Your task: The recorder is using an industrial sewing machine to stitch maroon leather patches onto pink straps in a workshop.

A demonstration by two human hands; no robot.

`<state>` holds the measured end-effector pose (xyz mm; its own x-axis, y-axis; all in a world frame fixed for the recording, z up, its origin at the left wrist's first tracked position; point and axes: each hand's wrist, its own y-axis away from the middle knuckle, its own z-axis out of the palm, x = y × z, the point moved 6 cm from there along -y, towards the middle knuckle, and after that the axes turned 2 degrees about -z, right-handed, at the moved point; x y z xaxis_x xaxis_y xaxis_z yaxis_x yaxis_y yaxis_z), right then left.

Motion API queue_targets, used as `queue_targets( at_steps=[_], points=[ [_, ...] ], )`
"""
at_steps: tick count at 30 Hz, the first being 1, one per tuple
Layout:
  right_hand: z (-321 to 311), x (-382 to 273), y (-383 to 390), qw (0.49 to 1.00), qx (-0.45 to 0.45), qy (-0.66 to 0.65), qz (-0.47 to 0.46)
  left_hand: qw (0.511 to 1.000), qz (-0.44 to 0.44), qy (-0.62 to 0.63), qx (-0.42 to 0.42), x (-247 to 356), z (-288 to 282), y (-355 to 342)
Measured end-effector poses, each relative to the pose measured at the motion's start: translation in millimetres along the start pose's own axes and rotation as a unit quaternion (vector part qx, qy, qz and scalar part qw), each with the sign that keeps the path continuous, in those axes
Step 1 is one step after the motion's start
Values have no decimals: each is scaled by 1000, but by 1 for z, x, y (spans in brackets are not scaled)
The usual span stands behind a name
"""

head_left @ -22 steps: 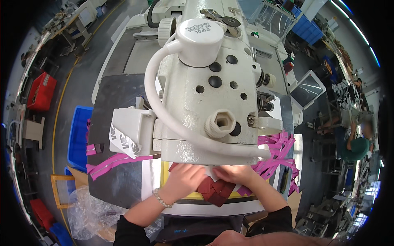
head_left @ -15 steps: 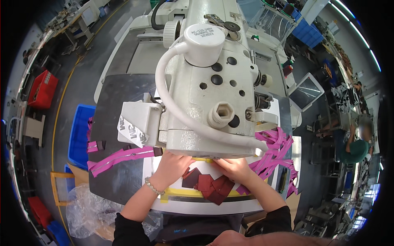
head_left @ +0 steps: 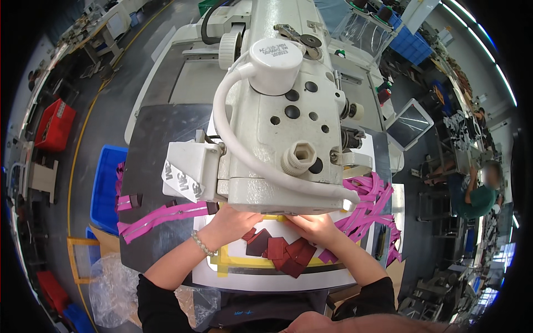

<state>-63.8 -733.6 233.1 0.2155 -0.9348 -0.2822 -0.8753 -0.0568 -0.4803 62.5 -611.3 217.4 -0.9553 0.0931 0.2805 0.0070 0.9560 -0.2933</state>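
My left hand (head_left: 231, 224) reaches under the front of a large white sewing machine head (head_left: 280, 139), its fingers drawn together and the tips hidden. From the other side comes my right hand (head_left: 312, 226), also with fingers pressed together; what either hand grips cannot be made out. Between them a bit of yellow edge (head_left: 274, 217) shows below the machine head. Just in front of the hands lie several dark red and brown fabric patches (head_left: 291, 254), overlapping. A pink zipper strip (head_left: 166, 216) with a dark end piece lies left of my left hand.
A heap of pink zipper strips (head_left: 369, 202) lies right of the machine. Yellow tape (head_left: 233, 261) edges the white work sheet. A blue bin (head_left: 105, 188) and clear plastic bags (head_left: 114, 288) are at the left. A screen (head_left: 410, 123) stands at the right; a person (head_left: 482, 194) sits beyond.
My left forearm and elbow have swung slightly outward to the left. Both hands stay at the machine front; the view has shifted a little.
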Motion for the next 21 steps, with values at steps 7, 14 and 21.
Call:
queue_targets(
  at_steps=[7,14,21],
  points=[
    [0,-1,0,1000,-3,-16,9,997,-3,-36,-71,1,8,0],
    [-1,-4,-4,1000,-3,-2,14,997,-16,-62,-47,8,13,-1],
    [-4,-17,-15,998,5,31,47,1000,-13,0,25,7,1,-12]
  ],
)
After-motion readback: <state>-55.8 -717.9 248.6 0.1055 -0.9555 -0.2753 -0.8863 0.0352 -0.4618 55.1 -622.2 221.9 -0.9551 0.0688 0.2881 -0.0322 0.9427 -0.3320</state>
